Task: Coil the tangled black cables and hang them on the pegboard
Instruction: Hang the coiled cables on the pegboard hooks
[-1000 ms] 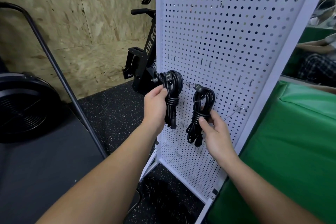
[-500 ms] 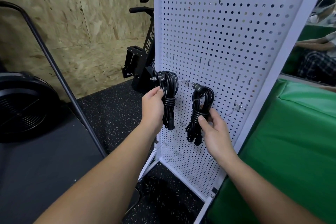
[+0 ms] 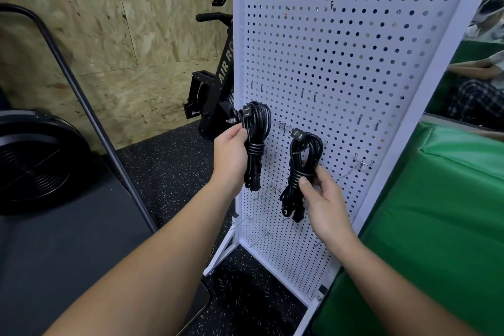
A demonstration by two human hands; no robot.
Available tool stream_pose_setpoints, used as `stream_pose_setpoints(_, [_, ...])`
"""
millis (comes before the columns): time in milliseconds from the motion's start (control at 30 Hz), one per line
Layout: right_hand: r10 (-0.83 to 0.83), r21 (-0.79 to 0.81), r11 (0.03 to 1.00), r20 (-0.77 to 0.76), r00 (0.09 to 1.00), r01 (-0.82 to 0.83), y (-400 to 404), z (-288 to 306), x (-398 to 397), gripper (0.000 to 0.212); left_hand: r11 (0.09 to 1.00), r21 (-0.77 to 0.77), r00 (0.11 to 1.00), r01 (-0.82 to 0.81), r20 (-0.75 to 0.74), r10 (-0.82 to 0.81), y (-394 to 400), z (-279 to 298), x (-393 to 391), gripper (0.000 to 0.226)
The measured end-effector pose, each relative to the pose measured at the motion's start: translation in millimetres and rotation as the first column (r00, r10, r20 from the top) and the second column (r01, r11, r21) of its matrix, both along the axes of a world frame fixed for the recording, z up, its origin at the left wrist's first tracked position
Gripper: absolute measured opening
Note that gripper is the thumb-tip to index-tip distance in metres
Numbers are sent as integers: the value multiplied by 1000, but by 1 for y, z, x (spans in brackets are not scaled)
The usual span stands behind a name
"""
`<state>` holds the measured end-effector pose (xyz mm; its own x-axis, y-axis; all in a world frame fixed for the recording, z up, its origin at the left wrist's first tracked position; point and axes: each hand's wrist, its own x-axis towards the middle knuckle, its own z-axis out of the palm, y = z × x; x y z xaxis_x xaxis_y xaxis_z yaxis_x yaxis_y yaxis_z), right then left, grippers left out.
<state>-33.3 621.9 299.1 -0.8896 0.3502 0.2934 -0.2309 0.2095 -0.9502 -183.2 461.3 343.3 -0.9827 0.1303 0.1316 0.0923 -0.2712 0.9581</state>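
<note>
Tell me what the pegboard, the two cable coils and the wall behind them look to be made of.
Pegboard: likely sheet metal painted matte white, judging by its thin panel, even punched holes and folded frame edge.
Left cable coil and right cable coil: black rubber or plastic sheathing, smooth with a slight sheen, bending softly in loops.
Wall: oriented strand board, unfinished; pressed wood flakes show across it.

Ahead: the pegboard [image 3: 341, 68] blocks my reach; its upper face is bare but for short hooks.
Low on board: two coils [image 3: 256, 142] hang side by side, a narrow gap between them.
Left: bike [image 3: 218, 84] and slanted bar [image 3: 90, 106], floor open between.
Right: green pad [image 3: 436, 213] against the frame.
</note>
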Motion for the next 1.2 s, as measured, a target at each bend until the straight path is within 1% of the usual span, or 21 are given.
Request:
stream_pose_setpoints(100, [-1, 5, 1000, 5, 1000, 1, -1, 1, 1, 36, 1000, 4, 999, -4, 32, 4, 0, -3, -6, 28])
stream_pose_setpoints(200, [-11, 11, 1000, 18, 1000, 10, -2, 5, 2, 37, 1000, -23, 998, -3, 63, 5, 0, -9, -17, 31])
stream_pose_setpoints(300, [-22, 4, 1000, 27, 999, 22, -2, 7, 2, 35, 998, -45, 996, 42, 85, -38, -3, -6, -16, 26])
stream_pose_setpoints(433, [-35, 14, 999, 17, 999, 34, -2, 6, 3, 34, 997, -58, 995, 56, 84, -51, -6, -7, -7, 33])
stream_pose_setpoints(533, [-57, 12, 998, 28, 998, 57, -2, 5, 2, 39, 996, -75, 995, 51, 92, -44, -4, -14, -3, 37])
stream_pose_setpoints(667, [-113, 71, 992, 59, 992, 108, 4, 5, -2, 43, 995, -83, 996, 60, 70, -54, 2, -20, 5, 35])
stream_pose_setpoints(800, [-142, 129, 983, 102, 985, 129, 9, 4, -4, 46, 989, -101, 993, 112, 35, -109, 1, -27, 16, 39])
stream_pose_setpoints(900, [-163, 166, 976, 122, 979, 142, 11, 2, -5, 49, 991, -63, 993, 119, 29, -117, 3, -31, 25, 39])
stream_pose_setpoints(967, [-164, 180, 973, 115, 980, 141, 8, 5, -4, 47, 994, -31, 994, 103, 50, -102, 7, -32, 28, 38])
stream_pose_setpoints(1100, [-172, 208, 966, 71, 982, 154, 6, 3, 1, 47, 996, -61, 997, 65, 49, -63, 9, -32, 34, 39])
stream_pose_setpoints(1200, [-256, 289, 928, 30, 966, 237, 6, -4, 7, 47, 995, -77, 998, 61, 25, -59, 3, -30, 34, 40])
